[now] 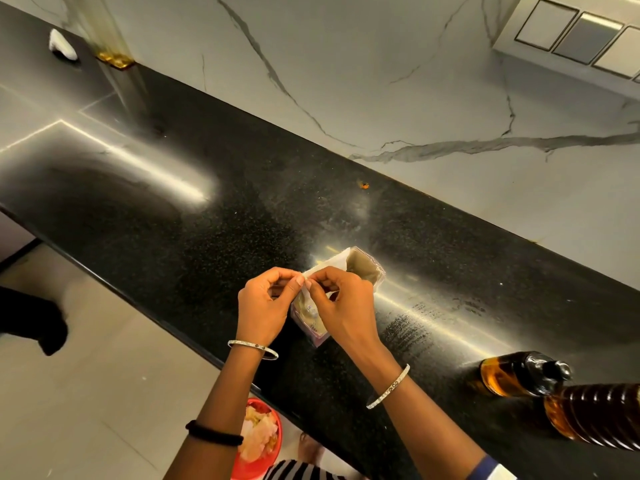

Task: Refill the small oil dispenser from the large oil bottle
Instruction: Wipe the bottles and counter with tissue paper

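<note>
On the black counter [207, 244] lies a clear plastic tissue packet [363, 268] with white tissues inside. My left hand [265, 306] and my right hand [341, 306] meet above its near end, and both pinch the edge of a white tissue [306, 277] between thumb and fingers. The small oil dispenser [519, 374] with a dark cap stands at the right, holding amber oil. The large ribbed oil bottle [595, 415] of amber oil stands beside it at the frame's right edge. Neither hand touches either bottle.
A marble wall [381, 81] rises behind the counter, with a switch panel [571, 32] at top right. A white cloth [62, 45] lies at the far left end. Below the counter edge, a red bin [266, 441] with scraps stands on the tiled floor.
</note>
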